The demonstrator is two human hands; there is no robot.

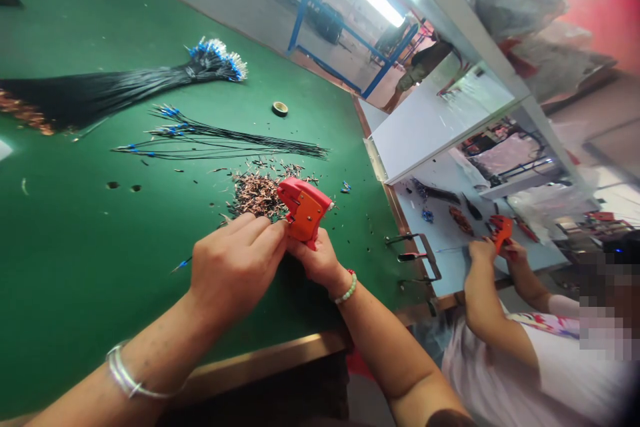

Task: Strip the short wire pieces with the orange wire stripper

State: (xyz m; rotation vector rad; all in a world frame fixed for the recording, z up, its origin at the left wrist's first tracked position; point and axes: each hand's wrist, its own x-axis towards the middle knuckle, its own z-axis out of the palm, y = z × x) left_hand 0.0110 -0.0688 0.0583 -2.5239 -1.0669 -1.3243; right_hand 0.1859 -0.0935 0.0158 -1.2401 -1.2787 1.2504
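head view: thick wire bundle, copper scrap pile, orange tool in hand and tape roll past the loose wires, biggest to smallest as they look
1. Thick wire bundle, partly out of frame
2. Copper scrap pile and orange tool: too close to rank, as the tool looks nearer
3. Tape roll

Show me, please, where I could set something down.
The green table is mostly bare between the holes and silver bangle, and from the large wire bundle to its far edge. It is crowded around the copper scraps, loose wires and orange tool in the right hand.
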